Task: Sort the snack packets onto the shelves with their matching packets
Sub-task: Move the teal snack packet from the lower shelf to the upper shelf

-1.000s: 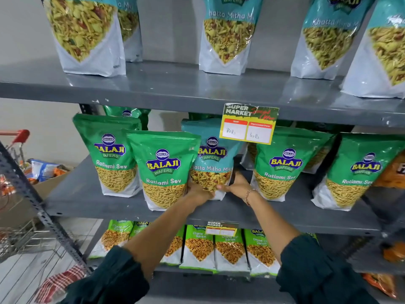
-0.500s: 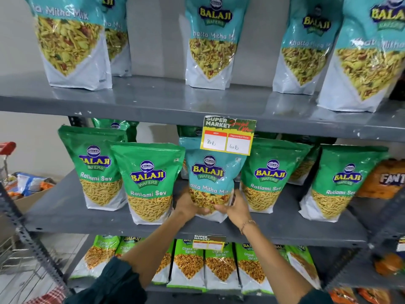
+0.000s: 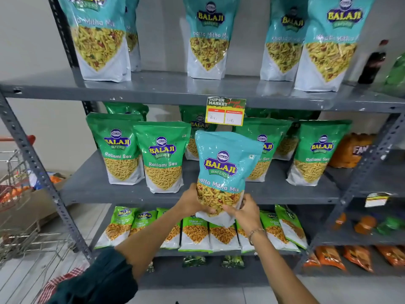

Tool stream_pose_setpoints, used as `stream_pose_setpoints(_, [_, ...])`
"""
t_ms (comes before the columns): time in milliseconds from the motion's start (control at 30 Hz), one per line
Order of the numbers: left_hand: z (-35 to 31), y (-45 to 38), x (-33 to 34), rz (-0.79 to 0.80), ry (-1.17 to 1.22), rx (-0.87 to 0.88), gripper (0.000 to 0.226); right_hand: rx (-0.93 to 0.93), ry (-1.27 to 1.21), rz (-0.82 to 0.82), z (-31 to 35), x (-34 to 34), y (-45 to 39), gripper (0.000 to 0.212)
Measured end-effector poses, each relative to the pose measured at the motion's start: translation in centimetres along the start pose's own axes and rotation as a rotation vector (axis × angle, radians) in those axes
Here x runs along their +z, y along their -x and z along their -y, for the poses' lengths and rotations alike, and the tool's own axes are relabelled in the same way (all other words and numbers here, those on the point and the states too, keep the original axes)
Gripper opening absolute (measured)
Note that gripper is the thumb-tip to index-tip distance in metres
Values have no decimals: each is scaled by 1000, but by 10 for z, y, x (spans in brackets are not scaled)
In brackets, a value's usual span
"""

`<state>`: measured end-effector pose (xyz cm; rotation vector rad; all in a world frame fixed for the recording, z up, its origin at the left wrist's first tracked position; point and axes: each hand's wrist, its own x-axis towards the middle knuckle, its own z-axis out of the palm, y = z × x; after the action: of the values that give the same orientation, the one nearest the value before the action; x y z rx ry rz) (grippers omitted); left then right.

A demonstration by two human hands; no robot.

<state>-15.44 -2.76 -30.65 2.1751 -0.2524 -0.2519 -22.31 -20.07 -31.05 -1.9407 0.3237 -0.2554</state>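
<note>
Right now both hands grip one teal Khatta Mitha Mix packet [image 3: 225,170] by its lower end, holding it upright and clear of the middle shelf [image 3: 92,189], in front of that shelf's edge. The left hand [image 3: 192,201] wraps the packet's bottom left corner; the right hand [image 3: 245,212], with a bracelet [image 3: 255,233] at the wrist, pinches the bottom right. Behind the packet, green Ratlami Sev packets [image 3: 163,156] stand in a row on the middle shelf. Matching teal packets [image 3: 208,38] stand on the top shelf [image 3: 164,88], with a yellow price tag [image 3: 225,111] hanging from its front edge. Lighter green packets [image 3: 195,234] line the lower shelf. A wire trolley [image 3: 19,238] stands at the left.
</note>
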Motion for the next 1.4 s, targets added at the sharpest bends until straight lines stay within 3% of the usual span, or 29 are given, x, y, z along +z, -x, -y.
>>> stream_pose_setpoints(167, [-17,36,-13,7,-6,113,94,-61,-52,-81,12,-11,38,42])
stream_pose_setpoints(300, [-43,65,-48,-116,20,233,91,-156,-184,17,43,-24,45,46])
stream_pose_setpoints(567, [-130,60,-150,-374,62,425,88,-457,-303,93,177,-47,-4,42])
stream_pose_setpoints(767, [-179,13,-211,-429,115,479,80,-554,-244,97,262,-57,-67,37])
stream_pose_setpoints(900, [-197,-16,-226,-453,269,475,90,-578,-201,78,289,-62,-103,79])
stream_pose_setpoints(933, [-202,-21,-229,-458,286,482,86,-575,-200,86,294,-64,-111,74])
stream_pose_setpoints(1033, [-217,-38,-235,-465,303,514,86,-564,-234,120,313,-68,-128,19])
stream_pose_setpoints(1067, [-220,-44,-237,-468,295,525,85,-578,-237,126,317,-69,-135,13])
stream_pose_setpoints(1233, [-222,-85,-243,-450,259,483,90,-573,-240,116,319,-61,-178,25])
stream_pose_setpoints(1400, [-226,-112,-240,-479,207,440,77,-540,-252,121,313,-53,-205,41])
